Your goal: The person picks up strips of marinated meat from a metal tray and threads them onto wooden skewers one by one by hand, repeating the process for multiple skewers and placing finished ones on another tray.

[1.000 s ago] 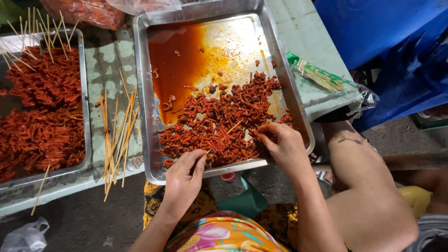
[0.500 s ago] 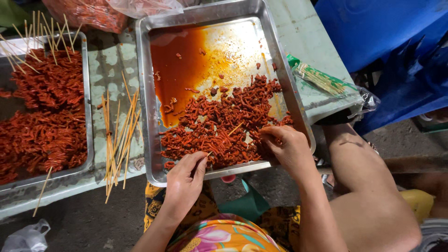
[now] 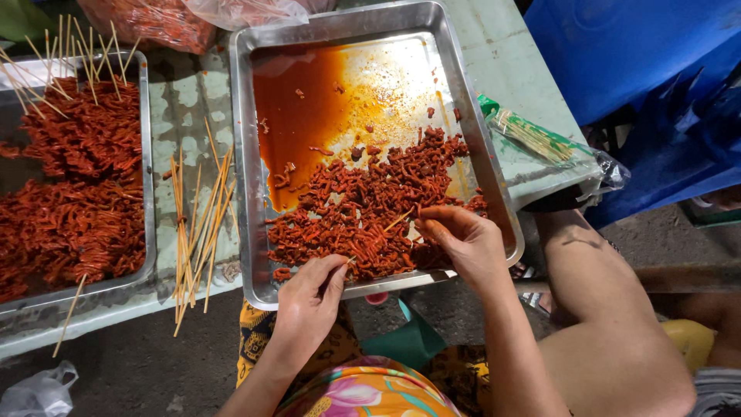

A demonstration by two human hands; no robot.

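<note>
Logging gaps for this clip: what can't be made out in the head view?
- Left tray: cut off by the left edge.
- Plastic bags: cut off by the top edge.
- Left hand grip on the skewer: fingers hide it; the tip is too small.
- Right hand: palm contents hidden by curled fingers.

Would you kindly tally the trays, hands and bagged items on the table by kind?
Metal trays: 2, one under the hands and one to its left.
Hands: 2, left hand and right hand.
Plastic bags: 2, red-filled bag and bag of skewers.
Total: 6
</note>
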